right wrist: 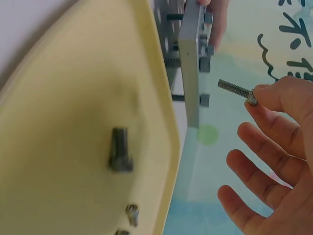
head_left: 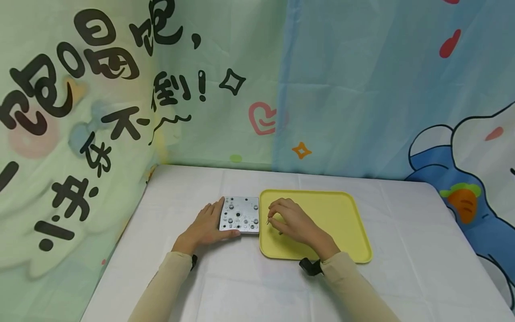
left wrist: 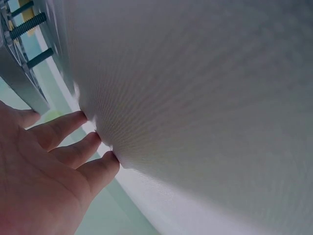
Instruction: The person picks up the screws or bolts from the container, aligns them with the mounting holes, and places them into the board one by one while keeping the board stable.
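Observation:
A square silver metal plate with holes and several bolts lies against the tray's left edge. In the right wrist view, bolt shafts stick out beneath the plate. My left hand rests at its left side, thumb along the near edge and straight fingers by the left edge; in the left wrist view, fingertips touch the white cloth. Above the tray's left part, my right hand pinches a small threaded bolt by its head between thumb and index finger. Its other fingers are spread. The bolt is apart from the plate.
A yellow tray sits right of the plate on a white-covered table. Inside it lie a dark bolt and a smaller screw. Printed cloth curtains hang behind and at the left.

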A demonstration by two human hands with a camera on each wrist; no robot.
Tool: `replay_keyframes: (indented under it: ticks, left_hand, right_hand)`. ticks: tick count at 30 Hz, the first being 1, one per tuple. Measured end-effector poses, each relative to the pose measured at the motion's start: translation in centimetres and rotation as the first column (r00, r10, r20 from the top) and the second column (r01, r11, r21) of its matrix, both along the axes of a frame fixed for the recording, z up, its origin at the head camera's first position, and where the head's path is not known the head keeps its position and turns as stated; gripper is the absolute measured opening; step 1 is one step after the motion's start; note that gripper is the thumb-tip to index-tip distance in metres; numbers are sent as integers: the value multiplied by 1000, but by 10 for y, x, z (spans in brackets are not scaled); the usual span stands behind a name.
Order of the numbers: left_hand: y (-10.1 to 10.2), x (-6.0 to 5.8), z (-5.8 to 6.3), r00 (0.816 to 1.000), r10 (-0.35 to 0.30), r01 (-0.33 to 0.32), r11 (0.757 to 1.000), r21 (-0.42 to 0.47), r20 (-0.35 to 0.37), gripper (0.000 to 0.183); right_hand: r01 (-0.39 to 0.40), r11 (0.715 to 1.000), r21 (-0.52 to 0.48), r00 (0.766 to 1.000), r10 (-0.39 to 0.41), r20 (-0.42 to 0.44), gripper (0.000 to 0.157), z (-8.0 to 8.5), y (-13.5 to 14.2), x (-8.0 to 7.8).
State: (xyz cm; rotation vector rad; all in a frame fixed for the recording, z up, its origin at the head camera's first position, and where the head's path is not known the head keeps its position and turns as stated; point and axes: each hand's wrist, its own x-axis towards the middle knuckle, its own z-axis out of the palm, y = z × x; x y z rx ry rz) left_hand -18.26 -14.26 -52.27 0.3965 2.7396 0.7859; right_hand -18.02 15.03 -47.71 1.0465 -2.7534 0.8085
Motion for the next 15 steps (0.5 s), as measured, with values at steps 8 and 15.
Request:
replay_keyframes:
  ticks: [8, 15]
  left_hand:
    - [0, -2, -2, 1000, 1, -1, 1000, -14, -2, 123]
    - [-1, -2, -3, 1000, -10, 10, 1000, -11, -15, 123]
  right_hand:
    - [-58, 998, -9, 998, 58, -12, 5, 3, -23, -5]
    - [-80, 997, -3, 997, 80, 16, 4, 1, -44, -8]
